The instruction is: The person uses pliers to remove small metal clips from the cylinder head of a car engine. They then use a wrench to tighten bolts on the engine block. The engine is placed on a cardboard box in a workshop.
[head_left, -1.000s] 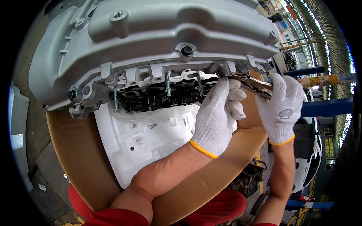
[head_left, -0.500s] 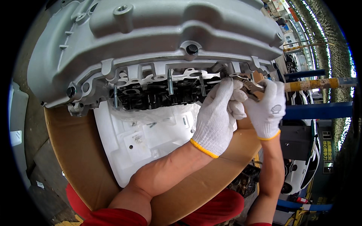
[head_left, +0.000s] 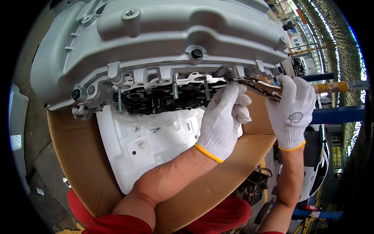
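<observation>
Two white knitted gloves with yellow cuffs cover your hands, which work at the lower edge of a silver-grey engine cover. Your right hand has its fingers closed around the handle of a metal hand tool. The tool lies below the right part of that edge, its other end reaching left to your left hand. There your fingers stand narrow and curled, with the thumb raised beside the tool's end; whether they pinch anything, you cannot tell from this view. To the left of that hand, three threaded studs project beneath the cover, in front of dark engine parts. Nearer to you, an open cardboard box surrounds a white moulded panel, whose upper portion is partly overlaid by clear plastic film. Outside the box, at right, a blue beam extends sideways.
</observation>
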Motion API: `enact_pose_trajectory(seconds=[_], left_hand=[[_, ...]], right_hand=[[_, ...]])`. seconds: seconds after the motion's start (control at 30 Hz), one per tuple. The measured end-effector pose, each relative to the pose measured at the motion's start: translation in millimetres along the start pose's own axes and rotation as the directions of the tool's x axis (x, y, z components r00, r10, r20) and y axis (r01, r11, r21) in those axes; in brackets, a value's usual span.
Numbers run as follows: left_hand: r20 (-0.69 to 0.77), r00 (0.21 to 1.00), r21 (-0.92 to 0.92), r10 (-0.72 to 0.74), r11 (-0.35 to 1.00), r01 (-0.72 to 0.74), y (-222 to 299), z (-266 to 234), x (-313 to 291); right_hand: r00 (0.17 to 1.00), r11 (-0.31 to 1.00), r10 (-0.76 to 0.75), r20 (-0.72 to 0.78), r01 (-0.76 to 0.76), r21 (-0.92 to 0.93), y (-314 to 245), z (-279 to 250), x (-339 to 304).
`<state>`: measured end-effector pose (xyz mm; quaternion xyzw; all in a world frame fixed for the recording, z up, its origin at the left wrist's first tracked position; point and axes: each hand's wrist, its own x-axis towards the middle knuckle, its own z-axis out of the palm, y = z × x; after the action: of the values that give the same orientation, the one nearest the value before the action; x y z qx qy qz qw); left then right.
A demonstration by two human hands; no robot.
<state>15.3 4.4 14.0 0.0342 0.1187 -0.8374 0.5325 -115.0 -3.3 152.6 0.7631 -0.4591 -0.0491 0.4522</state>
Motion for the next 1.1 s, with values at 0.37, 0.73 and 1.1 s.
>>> enact_pose_trajectory(seconds=[0.37,0.73,1.1], left_hand=[[-0.011,1.000,-0.045,-0.004,0.999,0.004,-2.1,-3.4,1.5],[0.006,0.999,-0.012,0.031,0.999,-0.031,-4.8,-6.1,5.2],[-0.034,0.999,0.038,0.033,0.999,-0.032,-3.7,-2.5,2.3]], right_hand=[[0.989,0.981,0.125,0.078,-0.135,0.141,-8.3,19.8,-9.8],[0.966,0.896,0.257,0.009,-0.242,0.372,-33.2,56.1,-40.7],[0.983,0.989,-0.006,0.182,0.033,-0.144,3.7,-17.6,18.2]])
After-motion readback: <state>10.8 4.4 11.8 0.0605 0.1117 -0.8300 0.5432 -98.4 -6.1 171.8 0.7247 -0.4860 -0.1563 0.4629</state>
